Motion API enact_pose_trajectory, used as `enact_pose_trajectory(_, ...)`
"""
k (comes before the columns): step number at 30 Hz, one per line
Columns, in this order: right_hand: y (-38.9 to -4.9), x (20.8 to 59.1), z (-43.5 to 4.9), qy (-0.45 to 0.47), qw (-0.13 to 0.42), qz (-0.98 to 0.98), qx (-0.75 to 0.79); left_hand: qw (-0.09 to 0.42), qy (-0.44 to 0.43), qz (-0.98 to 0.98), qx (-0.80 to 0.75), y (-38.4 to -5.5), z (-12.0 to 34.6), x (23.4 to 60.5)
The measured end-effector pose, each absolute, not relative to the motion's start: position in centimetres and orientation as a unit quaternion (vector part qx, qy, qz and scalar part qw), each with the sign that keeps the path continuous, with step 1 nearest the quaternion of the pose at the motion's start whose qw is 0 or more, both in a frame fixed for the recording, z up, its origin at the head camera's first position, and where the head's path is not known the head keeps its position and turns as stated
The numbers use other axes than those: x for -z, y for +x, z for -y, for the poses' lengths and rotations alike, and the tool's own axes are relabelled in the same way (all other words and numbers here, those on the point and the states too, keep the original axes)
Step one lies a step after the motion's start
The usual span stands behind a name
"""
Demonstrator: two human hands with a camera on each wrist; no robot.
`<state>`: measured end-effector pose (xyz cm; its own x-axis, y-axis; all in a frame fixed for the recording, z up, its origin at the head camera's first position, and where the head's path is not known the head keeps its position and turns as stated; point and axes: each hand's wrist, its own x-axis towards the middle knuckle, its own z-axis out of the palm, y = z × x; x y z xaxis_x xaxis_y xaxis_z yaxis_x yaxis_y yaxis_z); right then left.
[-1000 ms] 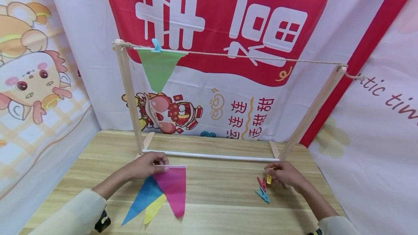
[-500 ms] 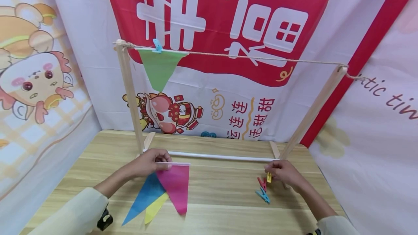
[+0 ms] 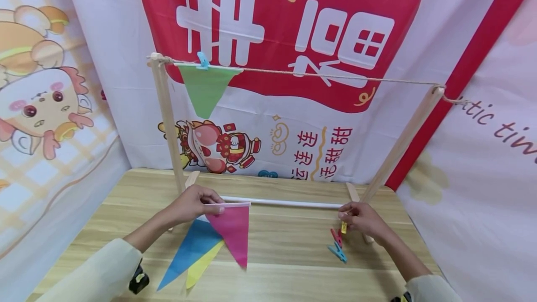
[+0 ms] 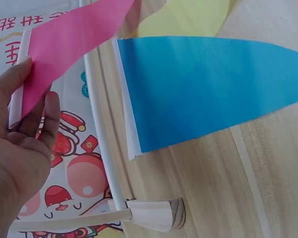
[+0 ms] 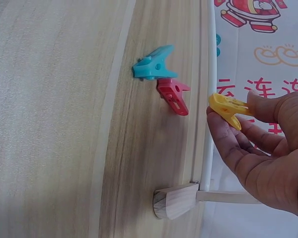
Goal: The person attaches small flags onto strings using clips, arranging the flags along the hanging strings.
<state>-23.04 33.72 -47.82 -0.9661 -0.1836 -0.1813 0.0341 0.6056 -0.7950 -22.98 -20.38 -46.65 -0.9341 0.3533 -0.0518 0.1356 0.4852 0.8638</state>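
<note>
Lifting the pink flag (image 3: 235, 227) higher, the left hand (image 3: 194, 205) pinches its edge; the right hand (image 3: 364, 222) pinches a yellow clip (image 5: 224, 106).

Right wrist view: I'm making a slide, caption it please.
A right hand pinches a yellow plastic clip; a red plastic clip and a turquoise plastic clip lie on a wood-grain tabletop.

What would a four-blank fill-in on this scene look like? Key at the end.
1. The held flag in the left hand is ____.
2. The held clip in the right hand is ____.
3. The hanging flag, clipped to the string, is ____.
4. The loose clips lying on the table number ____.

Missing words: pink; yellow; green; two.
</note>
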Motion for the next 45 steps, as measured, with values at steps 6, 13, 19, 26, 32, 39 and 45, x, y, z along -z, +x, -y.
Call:
enact_pose_trajectory(6, -23.1, 47.6, -33.6, -0.033, 0.127, -0.886, 0.445, 0.086, 0.135, -0.849, -0.503, -23.1, 20.0, 46.3)
enact_pose_trajectory(13, -23.1, 47.4, -33.6, -0.051, 0.136, -0.881, 0.449, 0.073, 0.139, -0.843, -0.514, -23.3, 19.8, 46.0)
enact_pose_trajectory(19, -23.2, 47.2, -33.5, -0.05, 0.134, -0.886, 0.44, 0.073, 0.123, -0.835, -0.531, -23.4, 19.6, 45.9)
enact_pose_trajectory(26, -23.4, 46.7, -33.4, -0.062, 0.132, -0.89, 0.432, 0.079, 0.103, -0.829, -0.544, -23.5, 19.4, 45.6)
enact_pose_trajectory(32, -23.6, 46.3, -33.3, -0.068, 0.133, -0.889, 0.433, 0.081, 0.106, -0.822, -0.553, -23.7, 19.0, 45.1)
enact_pose_trajectory(39, -23.8, 45.7, -33.0, -0.08, 0.133, -0.885, 0.439, 0.074, 0.101, -0.806, -0.579, -23.9, 18.9, 44.3)
enact_pose_trajectory(45, -24.1, 44.8, -32.8, -0.088, 0.129, -0.884, 0.441, 0.048, 0.096, -0.809, -0.578, -24.4, 19.2, 43.7)
